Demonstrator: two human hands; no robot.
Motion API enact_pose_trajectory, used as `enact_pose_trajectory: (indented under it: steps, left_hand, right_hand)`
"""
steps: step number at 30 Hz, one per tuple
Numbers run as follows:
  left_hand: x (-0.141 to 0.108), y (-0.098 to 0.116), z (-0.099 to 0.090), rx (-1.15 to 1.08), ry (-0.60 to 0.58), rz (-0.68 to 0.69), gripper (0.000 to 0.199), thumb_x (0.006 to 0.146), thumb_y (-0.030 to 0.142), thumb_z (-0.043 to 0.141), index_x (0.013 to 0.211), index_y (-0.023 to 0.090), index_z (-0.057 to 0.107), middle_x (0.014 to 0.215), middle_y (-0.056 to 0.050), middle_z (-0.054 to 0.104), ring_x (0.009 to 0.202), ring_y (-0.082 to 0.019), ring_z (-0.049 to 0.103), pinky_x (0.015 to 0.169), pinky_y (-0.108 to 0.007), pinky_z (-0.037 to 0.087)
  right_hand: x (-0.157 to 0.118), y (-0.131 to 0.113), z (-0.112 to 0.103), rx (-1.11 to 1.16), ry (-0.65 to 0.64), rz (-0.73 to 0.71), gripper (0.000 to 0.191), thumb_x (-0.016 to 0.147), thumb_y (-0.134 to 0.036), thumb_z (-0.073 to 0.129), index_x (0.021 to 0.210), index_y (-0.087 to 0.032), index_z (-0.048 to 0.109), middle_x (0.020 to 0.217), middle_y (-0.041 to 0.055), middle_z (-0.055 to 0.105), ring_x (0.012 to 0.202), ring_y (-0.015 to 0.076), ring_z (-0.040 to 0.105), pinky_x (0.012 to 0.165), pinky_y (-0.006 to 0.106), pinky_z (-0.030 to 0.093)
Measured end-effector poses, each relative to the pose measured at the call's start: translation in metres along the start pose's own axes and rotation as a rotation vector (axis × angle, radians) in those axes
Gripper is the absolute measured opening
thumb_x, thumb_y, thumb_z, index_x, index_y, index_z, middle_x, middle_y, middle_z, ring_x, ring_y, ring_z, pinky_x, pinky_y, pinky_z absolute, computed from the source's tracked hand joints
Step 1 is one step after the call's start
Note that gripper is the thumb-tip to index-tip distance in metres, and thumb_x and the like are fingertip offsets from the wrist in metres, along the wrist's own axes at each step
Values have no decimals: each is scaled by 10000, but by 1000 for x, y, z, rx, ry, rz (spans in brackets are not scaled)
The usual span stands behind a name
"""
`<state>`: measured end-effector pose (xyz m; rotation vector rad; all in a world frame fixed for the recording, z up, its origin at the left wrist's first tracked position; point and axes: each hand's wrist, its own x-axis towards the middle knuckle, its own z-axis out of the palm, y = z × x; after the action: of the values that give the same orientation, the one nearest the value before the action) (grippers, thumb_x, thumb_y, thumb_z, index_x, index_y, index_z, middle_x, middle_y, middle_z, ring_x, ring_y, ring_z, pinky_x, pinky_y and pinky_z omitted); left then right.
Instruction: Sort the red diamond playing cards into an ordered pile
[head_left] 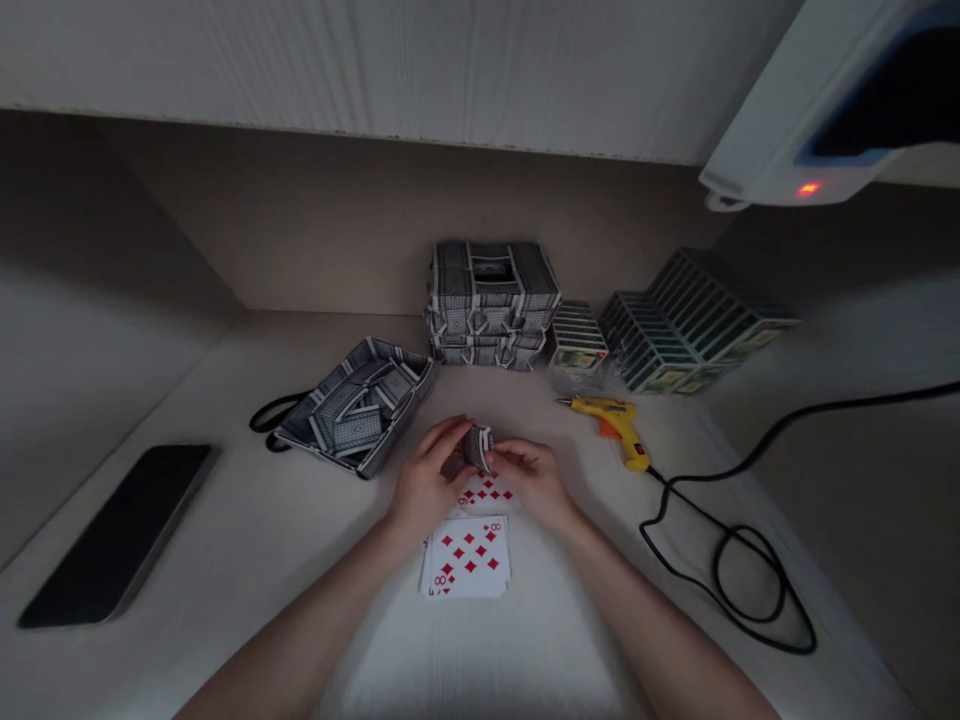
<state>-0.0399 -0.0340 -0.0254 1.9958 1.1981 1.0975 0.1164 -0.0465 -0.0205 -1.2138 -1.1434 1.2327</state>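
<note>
A small folded playing-card piece (476, 447), with a dark patterned back and white edges, is held between both hands. My left hand (430, 480) grips its left side with curled fingers, and my right hand (534, 480) pinches its right side. Just below the hands lies a face-up nine of diamonds (491, 492), partly covered by them. Nearer to me a stack of cards (469, 558) shows the eight of diamonds on top. To the left of the hands, an open tray made of cards (367, 467) holds several loose folded pieces (358, 428).
Stacked card-built boxes (491, 300) stand at the back. Boxed card decks (660, 335) are piled to their right. A yellow glue gun (611, 420) with a black cable (712, 590) lies at the right. At the left rests a dark phone (120, 535).
</note>
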Motion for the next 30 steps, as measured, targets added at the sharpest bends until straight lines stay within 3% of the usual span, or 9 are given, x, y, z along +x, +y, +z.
enact_pose_trajectory:
  steps: [9,18,25,30]
  left_hand:
    - [-2,2,0,10,-3,23,548,695,73,563,1193,279,463,1233,-43,475,1102,-195,491,904,-377,468]
    - [-1,5,1,-7,2,7,497,670,74,582,1127,248,492,1183,-54,495,1026,-198,528,846,-380,499]
    - [0,7,0,66,35,-4,502,682,92,590,1144,259,485,1153,-42,490,1032,-188,515,858,-348,486]
    - [0,8,-1,119,42,12,538,664,99,617,1160,263,484,1119,-36,491,1043,-184,500,912,-342,442]
  right_hand:
    - [-2,1,2,-136,46,-30,179,656,-298,595,537,-165,592,465,-37,502,416,71,400,403,188,309]
    - [-3,5,3,-231,107,-86,206,683,-290,563,521,-163,563,443,-46,463,414,68,387,401,182,303]
    - [-4,6,4,-259,63,-156,271,796,-364,465,801,-177,661,667,14,644,579,133,546,533,225,427]
    - [-5,12,6,-266,37,-185,340,724,-319,590,1045,-209,610,862,36,688,678,176,618,596,261,479]
